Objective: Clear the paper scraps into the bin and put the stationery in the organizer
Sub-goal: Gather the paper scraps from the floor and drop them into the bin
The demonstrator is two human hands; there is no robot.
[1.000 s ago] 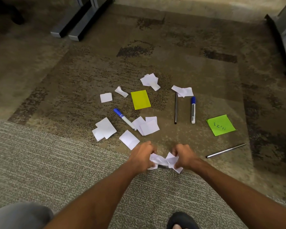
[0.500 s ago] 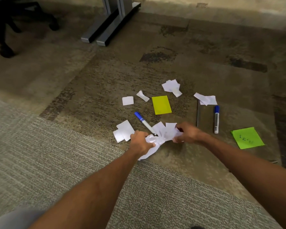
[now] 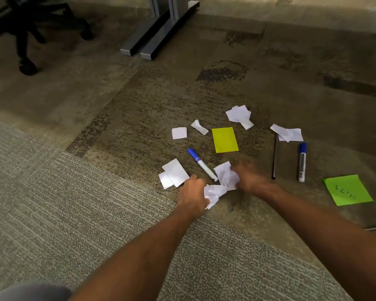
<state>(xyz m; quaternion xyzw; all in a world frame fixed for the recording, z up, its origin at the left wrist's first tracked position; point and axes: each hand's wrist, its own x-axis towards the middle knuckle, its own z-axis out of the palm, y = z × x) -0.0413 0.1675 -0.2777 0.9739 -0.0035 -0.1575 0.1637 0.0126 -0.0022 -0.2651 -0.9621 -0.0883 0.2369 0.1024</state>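
Left hand [image 3: 192, 192] is gripping a crumpled paper wad [image 3: 213, 193], fingers curled round it, on the near side of the yellow note [image 3: 225, 140]. Right hand [image 3: 251, 179] is touching a bunch of loose scraps [image 3: 225, 174] just beside the wad, also near side of the note. It's motion-blurred, so I can't tell if the fingers are closing on them or just raking.

My read: gathering scraps into one wad. Blue marker [image 3: 201, 164] is lying near-left of the note, its white end right against the loose scraps. The risk is sweeping it into the wad. It's better to be lifting the scraps off the carpet [image 3: 96, 213] than dragging them, and the marker goes separately.

Going outward:
- flat scraps [image 3: 175, 173] are sitting stacked near-left of the note, just beside the left hand, easiest next grab
- square scrap [image 3: 179, 133] and twisted scrap [image 3: 199, 126] are lying left of the note
- one heap [image 3: 240, 115] is sitting far-right of it
- another heap [image 3: 288, 133] is right of the note, overlapping the top of a dark pen [image 3: 275, 157]
- second marker [image 3: 302, 162] is beyond the pen
- green note [image 3: 347, 190] is well off to the right

Bin and organizer aren't showing. Most of the job looks to be remaining.
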